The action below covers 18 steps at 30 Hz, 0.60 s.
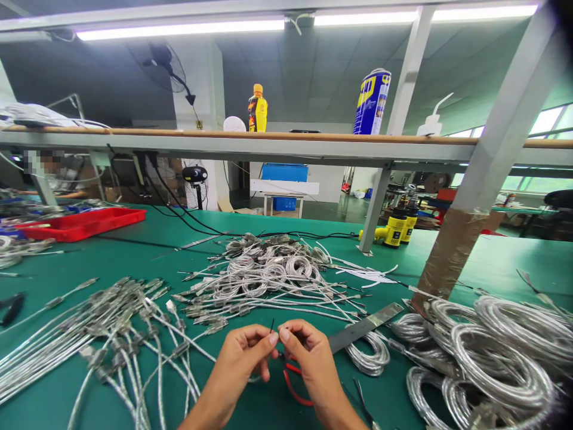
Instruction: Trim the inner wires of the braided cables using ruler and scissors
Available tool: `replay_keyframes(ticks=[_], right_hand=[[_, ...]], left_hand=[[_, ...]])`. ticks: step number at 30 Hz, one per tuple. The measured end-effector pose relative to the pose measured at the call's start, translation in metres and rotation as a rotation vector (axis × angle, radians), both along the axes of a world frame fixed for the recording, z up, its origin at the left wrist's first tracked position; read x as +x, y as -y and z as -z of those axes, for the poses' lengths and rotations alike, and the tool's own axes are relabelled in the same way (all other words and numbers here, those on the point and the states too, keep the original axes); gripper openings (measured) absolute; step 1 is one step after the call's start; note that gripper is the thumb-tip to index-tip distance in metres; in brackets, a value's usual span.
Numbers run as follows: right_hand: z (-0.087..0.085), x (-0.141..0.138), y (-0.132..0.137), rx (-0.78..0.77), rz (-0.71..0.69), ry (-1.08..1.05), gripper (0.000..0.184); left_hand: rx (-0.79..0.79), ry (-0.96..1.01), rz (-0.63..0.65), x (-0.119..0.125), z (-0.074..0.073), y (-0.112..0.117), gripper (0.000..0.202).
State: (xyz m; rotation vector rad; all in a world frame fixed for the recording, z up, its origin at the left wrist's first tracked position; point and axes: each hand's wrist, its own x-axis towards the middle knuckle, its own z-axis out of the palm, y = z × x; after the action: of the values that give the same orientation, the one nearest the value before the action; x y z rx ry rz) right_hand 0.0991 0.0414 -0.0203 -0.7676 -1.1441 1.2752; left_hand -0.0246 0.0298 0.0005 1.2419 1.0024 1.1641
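Note:
Near the front of the bench my left hand [244,361] is closed in a pinch, with the tip of a thin black wire [272,325] sticking up at its thumb. My right hand [312,361] meets it almost tip to tip, thumb and forefinger pressed together; what they pinch is hidden. A tool with red handles [294,393] shows below the right hand; I cannot tell whether it rests in the palm or on the bench. Just beyond both hands lies a heap of coiled clear-sheathed cables [268,272]. A flat metal strip [364,328] lies right of the right hand.
Straight cables with connectors [102,316] spread over the left; large cable coils [501,358] fill the right. A red tray [85,224] stands back left. A shelf [286,143] crosses above the green bench [179,251], with a slanted post [452,245] at right.

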Motion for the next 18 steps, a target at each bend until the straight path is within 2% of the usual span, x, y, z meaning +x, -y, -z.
replay_keyframes(ticks=[3,6,13,18], right_hand=[[0.012,-0.003,-0.001,0.031,-0.084,-0.028,0.024],[0.020,-0.006,0.002,0.068,-0.156,0.075,0.022],[0.012,-0.011,0.010,0.054,-0.186,0.074,0.021],[0.013,-0.012,0.010,0.084,-0.207,0.073,0.019]], left_hand=[[0.084,-0.030,-0.074,0.000,0.000,-0.001,0.015],[0.104,-0.032,-0.128,0.001,0.001,-0.001,0.016],[0.090,0.046,-0.069,0.002,0.000,0.002,0.013],[0.049,0.071,-0.097,0.003,-0.001,0.003,0.014]])
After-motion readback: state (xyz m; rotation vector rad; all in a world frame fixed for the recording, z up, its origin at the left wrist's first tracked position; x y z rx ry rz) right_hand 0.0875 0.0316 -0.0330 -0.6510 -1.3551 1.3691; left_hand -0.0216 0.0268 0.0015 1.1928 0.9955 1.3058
